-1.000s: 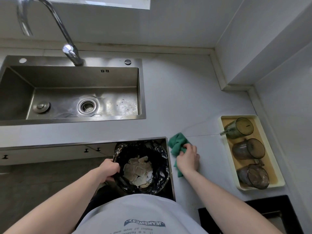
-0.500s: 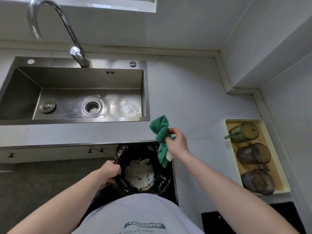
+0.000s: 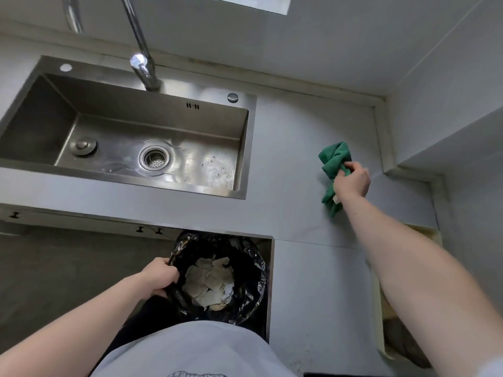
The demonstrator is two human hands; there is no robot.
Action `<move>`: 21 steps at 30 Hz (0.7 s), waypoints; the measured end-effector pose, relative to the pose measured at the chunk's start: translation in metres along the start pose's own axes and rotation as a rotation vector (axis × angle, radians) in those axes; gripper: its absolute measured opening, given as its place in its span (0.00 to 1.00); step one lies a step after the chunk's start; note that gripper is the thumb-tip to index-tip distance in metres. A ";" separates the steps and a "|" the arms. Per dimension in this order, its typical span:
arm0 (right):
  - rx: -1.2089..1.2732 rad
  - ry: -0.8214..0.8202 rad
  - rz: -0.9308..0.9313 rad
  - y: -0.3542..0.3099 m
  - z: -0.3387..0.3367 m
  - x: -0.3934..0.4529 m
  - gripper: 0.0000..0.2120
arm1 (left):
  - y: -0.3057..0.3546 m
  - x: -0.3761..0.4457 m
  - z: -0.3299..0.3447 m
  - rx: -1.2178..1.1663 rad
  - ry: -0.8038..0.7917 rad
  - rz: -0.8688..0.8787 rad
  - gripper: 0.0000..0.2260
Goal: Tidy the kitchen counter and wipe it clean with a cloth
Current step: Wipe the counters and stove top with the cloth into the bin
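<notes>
Lengthwise, cloth (image 3: 333, 170) near-to-far in right hand (image 3: 352, 180)

A stainless steel sink (image 3: 152, 126) is set into the bench at the left, with a round strainer drain (image 3: 154, 158) in its floor and a stopper (image 3: 82, 145) to the left of the drain; a curved chrome tap (image 3: 141, 63) rises behind the basin; small dark cabinet knobs (image 3: 140, 229) show below the bench edge; a pale yellow tray (image 3: 379, 308) lies at the right, mostly hidden.
</notes>
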State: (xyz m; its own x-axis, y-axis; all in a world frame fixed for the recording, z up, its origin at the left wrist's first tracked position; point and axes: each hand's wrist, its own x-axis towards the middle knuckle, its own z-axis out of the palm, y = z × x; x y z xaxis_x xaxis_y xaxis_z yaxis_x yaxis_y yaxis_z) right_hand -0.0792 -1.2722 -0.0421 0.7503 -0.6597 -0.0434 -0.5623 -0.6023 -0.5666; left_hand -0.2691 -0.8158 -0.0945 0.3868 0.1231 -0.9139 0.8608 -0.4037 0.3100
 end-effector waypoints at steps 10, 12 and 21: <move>-0.263 -0.291 -0.045 -0.010 0.054 0.062 0.25 | 0.001 -0.002 0.011 -0.056 0.066 -0.026 0.08; -0.309 -0.308 -0.068 -0.010 0.063 0.059 0.25 | 0.001 -0.001 0.011 -0.063 0.063 -0.030 0.08; -0.367 -0.293 -0.146 -0.008 0.067 0.049 0.27 | -0.001 -0.003 0.007 -0.096 0.055 -0.042 0.10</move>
State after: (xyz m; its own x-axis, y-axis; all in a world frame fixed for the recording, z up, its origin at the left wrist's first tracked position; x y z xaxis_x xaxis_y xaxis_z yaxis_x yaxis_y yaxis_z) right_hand -0.0144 -1.2698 -0.0952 0.8671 -0.4339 -0.2445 -0.4897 -0.8325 -0.2592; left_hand -0.2735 -0.8228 -0.0935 0.3653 0.1885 -0.9116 0.9033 -0.3086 0.2981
